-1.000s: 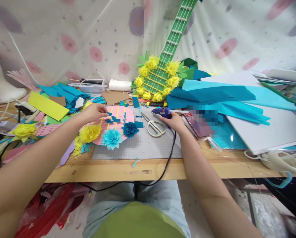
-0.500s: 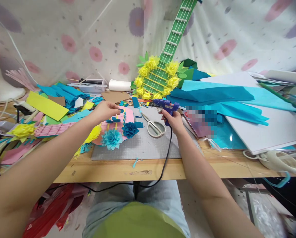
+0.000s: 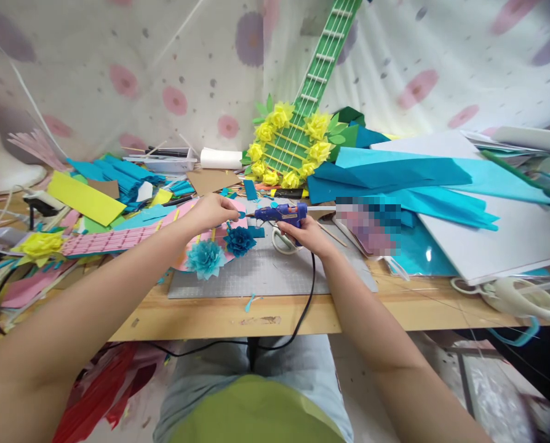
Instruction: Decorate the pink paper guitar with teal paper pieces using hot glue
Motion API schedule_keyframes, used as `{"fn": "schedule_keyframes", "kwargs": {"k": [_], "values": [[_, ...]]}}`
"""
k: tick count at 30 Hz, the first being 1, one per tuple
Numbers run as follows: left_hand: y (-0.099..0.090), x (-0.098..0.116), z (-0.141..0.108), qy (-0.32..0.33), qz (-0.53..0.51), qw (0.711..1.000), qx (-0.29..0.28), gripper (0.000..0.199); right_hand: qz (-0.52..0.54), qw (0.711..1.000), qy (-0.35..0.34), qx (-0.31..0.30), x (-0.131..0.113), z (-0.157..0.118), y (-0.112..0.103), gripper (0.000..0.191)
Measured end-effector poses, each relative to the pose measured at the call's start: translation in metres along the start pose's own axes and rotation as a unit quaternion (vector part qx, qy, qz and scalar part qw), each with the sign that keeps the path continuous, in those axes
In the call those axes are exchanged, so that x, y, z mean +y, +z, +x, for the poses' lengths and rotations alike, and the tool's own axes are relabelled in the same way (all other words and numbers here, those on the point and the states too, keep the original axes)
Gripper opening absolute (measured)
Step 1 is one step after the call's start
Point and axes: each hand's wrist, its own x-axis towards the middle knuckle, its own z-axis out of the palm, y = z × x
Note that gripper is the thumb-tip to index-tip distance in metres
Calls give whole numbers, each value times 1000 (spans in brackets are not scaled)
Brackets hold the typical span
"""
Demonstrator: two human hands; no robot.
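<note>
My right hand [image 3: 305, 232] is closed round the handle of a blue hot glue gun [image 3: 282, 213], which points left. Its nozzle is close to a small blue paper piece [image 3: 242, 215] pinched in the fingers of my left hand [image 3: 214, 212]; whether they touch I cannot tell. Below my left hand lies a pink paper guitar [image 3: 102, 243] with a light blue paper flower [image 3: 205, 259] and a dark blue paper flower [image 3: 240, 240] on its body. Part of that body is hidden by my hand. Scissors [image 3: 284, 242] lie partly behind the glue gun.
A grey cutting mat [image 3: 266, 277] lies under the guitar body. Behind it leans a green paper guitar [image 3: 298, 138] with yellow flowers. Blue paper sheets [image 3: 390, 178] and a phone-like flat object [image 3: 367, 237] lie right. The glue gun's black cord [image 3: 309, 295] hangs over the table edge.
The glue gun has moved left and turned level, its nozzle now by the blue paper piece. My left hand has shifted slightly right and down, away from the guitar's strings.
</note>
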Motion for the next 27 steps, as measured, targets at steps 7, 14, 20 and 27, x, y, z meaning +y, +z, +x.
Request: {"fn": "schedule_keyframes", "kwargs": {"k": [7, 14, 20, 27], "values": [[1, 1, 1, -3, 1, 1000, 6, 23, -13, 1000, -8, 8, 6, 2, -1, 38], [2, 3, -2, -5, 0, 1000, 4, 24, -20, 999, -21, 15, 5, 2, -2, 36], [2, 1, -1, 2, -9, 1000, -4, 27, -17, 1000, -17, 17, 4, 2, -2, 40], [-3, 6, -10, 25, -94, 993, -63, 34, -18, 994, 12, 106, 11, 9, -10, 50]]}}
